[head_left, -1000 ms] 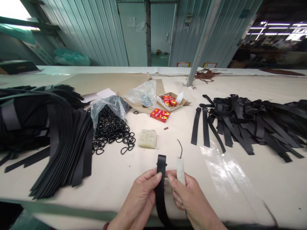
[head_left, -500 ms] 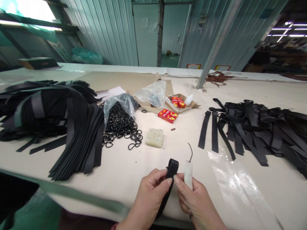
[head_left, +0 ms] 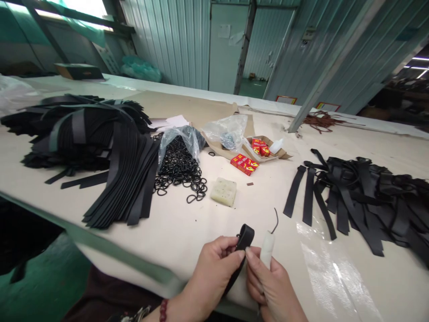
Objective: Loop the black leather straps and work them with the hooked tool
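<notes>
My left hand (head_left: 216,268) pinches a black strap (head_left: 247,235) whose end is folded over in a loop; a bit of a dark ring shows at the loop's left side. The strap's tail hangs down behind the fingers. In my right hand (head_left: 271,286) is a white-handled tool (head_left: 267,249) with a thin, curved dark tip pointing up. The right thumb and fingertip meet the strap's right edge, close beside the left thumb. A pale yellowish block (head_left: 223,192) with small holes lies beyond the hands.
Black D-rings (head_left: 179,163) spill from a plastic bag, beside a stack of black straps (head_left: 124,174) at left. Looped straps (head_left: 362,192) pile up at right. Red boxes (head_left: 244,164) lie farther back. A slanted metal post (head_left: 321,80) rises from the table (head_left: 181,255).
The camera view has shifted and tilted, so the table's things sit differently in frame. The tool leans a little more to the right. Both hands keep their holds.
</notes>
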A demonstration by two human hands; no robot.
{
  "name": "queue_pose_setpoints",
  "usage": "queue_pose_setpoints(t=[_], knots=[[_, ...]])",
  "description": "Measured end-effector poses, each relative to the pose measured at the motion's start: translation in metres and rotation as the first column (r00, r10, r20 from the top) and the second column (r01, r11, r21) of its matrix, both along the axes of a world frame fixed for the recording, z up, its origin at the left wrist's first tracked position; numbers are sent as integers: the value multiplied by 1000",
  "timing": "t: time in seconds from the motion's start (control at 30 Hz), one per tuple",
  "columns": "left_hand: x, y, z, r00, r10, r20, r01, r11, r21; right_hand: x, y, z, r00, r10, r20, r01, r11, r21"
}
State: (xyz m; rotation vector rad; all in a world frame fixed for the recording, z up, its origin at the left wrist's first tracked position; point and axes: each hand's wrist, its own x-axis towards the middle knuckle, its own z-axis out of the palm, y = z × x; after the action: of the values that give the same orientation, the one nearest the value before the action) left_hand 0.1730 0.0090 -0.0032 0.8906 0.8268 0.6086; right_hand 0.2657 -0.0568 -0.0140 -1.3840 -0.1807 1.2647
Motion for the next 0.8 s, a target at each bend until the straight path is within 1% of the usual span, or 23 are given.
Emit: queue_pose_setpoints(t=[0.07, 0.17, 0.3, 0.43, 0.57, 0.7, 0.8], knots=[[0, -1, 0, 998, -3, 68, 9, 996, -86, -1, 2, 3, 999, 3, -34, -3, 1000, 0], [-2, -3, 1, 989, -3, 146, 25, 988, -151, -1, 3, 7, 998, 10, -63, -10, 1000, -2], [-3, -5, 5, 980, 2, 201, 32, 986, -164, -3, 3, 8, 998, 14, -56, -13, 1000, 17], [-5, -6, 6, 976, 14, 216, 24, 985, -168, -7, 3, 7, 1000, -5, -15, 5, 1000, 15], [-9, -5, 4, 967, 30, 251, 31, 971, -236, -9, 1, 7, 999, -11, 31, 10, 1000, 13], [-11, -2, 2, 954, 30, 299, 71, 944, -322, -10, -1, 14, 999, 1, 36, -1, 1000, -10], [-11, -1, 3, 947, -4, 320, 115, 937, -330, -11, -2, 19, 999, 21, 28, -21, 1000, -8]])
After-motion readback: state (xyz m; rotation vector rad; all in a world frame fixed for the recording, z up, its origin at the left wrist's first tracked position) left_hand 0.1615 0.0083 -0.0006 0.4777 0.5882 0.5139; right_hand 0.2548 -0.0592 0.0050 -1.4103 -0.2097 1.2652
